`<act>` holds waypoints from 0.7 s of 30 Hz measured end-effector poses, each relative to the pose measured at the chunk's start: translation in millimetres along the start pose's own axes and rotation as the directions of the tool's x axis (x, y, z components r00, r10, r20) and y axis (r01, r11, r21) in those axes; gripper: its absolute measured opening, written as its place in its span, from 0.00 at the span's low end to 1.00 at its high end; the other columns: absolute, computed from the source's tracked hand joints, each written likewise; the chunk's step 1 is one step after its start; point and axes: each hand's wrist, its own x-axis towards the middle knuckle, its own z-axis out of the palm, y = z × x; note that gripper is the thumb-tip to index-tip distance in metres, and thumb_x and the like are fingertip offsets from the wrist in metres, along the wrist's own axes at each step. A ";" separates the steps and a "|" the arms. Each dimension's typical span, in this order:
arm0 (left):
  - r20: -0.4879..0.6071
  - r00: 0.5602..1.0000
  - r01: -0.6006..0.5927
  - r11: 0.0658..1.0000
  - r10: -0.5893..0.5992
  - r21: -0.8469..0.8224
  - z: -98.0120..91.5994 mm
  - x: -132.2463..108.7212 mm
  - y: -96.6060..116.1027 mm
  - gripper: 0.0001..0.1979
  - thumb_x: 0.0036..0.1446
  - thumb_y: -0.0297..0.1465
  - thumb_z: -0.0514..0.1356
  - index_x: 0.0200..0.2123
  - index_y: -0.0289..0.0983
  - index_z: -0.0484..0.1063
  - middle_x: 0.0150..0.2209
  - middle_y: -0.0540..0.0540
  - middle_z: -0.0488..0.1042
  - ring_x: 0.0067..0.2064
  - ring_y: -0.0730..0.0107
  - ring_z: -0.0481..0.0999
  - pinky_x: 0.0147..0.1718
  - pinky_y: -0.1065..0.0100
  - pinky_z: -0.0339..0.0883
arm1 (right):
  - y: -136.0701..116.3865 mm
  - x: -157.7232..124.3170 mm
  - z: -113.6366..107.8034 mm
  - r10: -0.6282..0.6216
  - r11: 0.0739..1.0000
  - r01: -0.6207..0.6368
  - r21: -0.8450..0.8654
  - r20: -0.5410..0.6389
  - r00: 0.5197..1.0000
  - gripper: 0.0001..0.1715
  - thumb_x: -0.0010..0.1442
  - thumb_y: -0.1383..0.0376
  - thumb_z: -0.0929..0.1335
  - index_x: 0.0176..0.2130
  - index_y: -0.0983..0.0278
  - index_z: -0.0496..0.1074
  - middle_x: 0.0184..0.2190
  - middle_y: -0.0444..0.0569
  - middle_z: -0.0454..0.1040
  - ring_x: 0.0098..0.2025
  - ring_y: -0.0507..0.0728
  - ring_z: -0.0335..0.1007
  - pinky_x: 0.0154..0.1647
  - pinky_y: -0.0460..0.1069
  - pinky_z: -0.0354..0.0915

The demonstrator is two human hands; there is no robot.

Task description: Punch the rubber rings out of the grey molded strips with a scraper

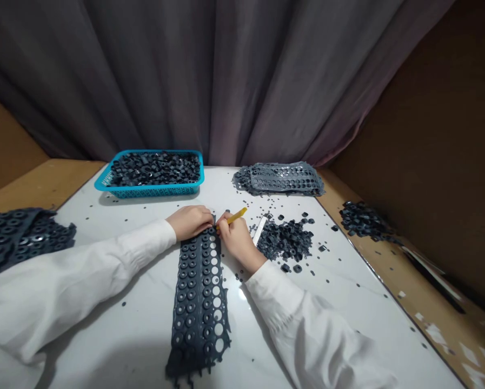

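Observation:
A long dark rubber sheet (197, 300) studded with round grommet-like pieces lies lengthwise on the white table (145, 324); its right column is punched out into empty holes. My left hand (191, 221) presses closed on the sheet's far end. My right hand (236, 237) is closed around a yellow stick tool (236, 216), its tip at the sheet's top right corner. Both arms wear white sleeves.
A blue basket (151, 189) full of dark rubber pieces stands at the back left. A stack of used sheets (280, 178) lies at the back. Loose pieces (285, 240) are heaped right of my right hand, more sheets (15, 235) at far left, another heap (361, 219) on the wooden ledge.

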 end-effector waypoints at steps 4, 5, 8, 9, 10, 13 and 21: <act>-0.044 0.998 0.045 0.993 -0.050 -0.113 3.1 -4.3 -2.2 0.11 0.60 0.30 0.50 0.34 0.35 0.71 0.34 0.44 0.74 0.38 0.64 0.71 0.39 0.66 0.63 | -0.5 -0.1 -0.1 -0.019 1.000 0.019 0.005 0.004 1.000 0.11 0.56 0.70 0.57 0.26 0.64 0.65 0.17 0.43 0.67 0.23 0.52 0.64 0.26 0.44 0.57; -0.045 0.997 0.053 0.990 -0.059 -0.128 3.4 -4.5 -2.3 0.11 0.60 0.30 0.50 0.34 0.35 0.71 0.34 0.43 0.74 0.39 0.64 0.71 0.39 0.65 0.63 | -0.9 -0.1 -0.3 -0.018 1.000 0.018 0.004 0.003 1.000 0.11 0.56 0.70 0.57 0.26 0.64 0.65 0.17 0.43 0.67 0.23 0.52 0.64 0.26 0.44 0.57; -0.046 0.996 0.066 0.984 -0.074 -0.164 3.5 -4.4 -2.4 0.10 0.60 0.30 0.51 0.34 0.35 0.71 0.34 0.43 0.74 0.38 0.64 0.71 0.39 0.65 0.63 | -2.3 0.1 -0.9 -0.012 1.000 0.012 -0.005 0.003 1.000 0.12 0.56 0.70 0.57 0.25 0.64 0.64 0.17 0.44 0.67 0.23 0.52 0.64 0.26 0.44 0.57; -0.050 0.995 0.072 0.982 -0.082 -0.174 3.6 -4.7 -2.3 0.10 0.59 0.30 0.51 0.34 0.35 0.72 0.34 0.43 0.74 0.38 0.64 0.71 0.39 0.65 0.63 | -2.7 0.1 -1.1 -0.014 1.000 0.014 -0.010 0.002 1.000 0.12 0.56 0.70 0.57 0.25 0.64 0.64 0.18 0.44 0.67 0.23 0.52 0.64 0.26 0.44 0.57; -0.057 0.994 0.081 0.980 -0.092 -0.184 3.9 -5.1 -2.2 0.10 0.59 0.30 0.51 0.34 0.35 0.72 0.34 0.44 0.74 0.38 0.64 0.71 0.39 0.65 0.63 | -3.2 -0.1 -1.4 -0.017 1.000 0.017 -0.015 0.002 1.000 0.12 0.56 0.70 0.57 0.25 0.64 0.64 0.18 0.44 0.67 0.23 0.52 0.64 0.26 0.44 0.57; -0.087 0.987 0.113 0.970 -0.135 -0.215 6.1 -7.8 -1.1 0.09 0.58 0.30 0.52 0.34 0.35 0.72 0.34 0.44 0.74 0.38 0.64 0.72 0.39 0.66 0.64 | -4.5 -0.7 -2.0 -0.031 0.999 0.031 -0.030 0.003 1.000 0.12 0.56 0.70 0.57 0.25 0.64 0.64 0.18 0.45 0.68 0.24 0.52 0.64 0.26 0.44 0.57; -0.085 0.994 0.051 0.971 -0.073 -0.233 6.7 -8.1 -6.0 0.11 0.60 0.31 0.51 0.37 0.36 0.72 0.36 0.44 0.75 0.41 0.65 0.71 0.42 0.65 0.63 | -1.3 -0.2 -0.4 -0.017 0.999 0.018 0.036 -0.005 1.000 0.12 0.55 0.69 0.58 0.25 0.64 0.66 0.19 0.44 0.69 0.24 0.52 0.64 0.28 0.45 0.58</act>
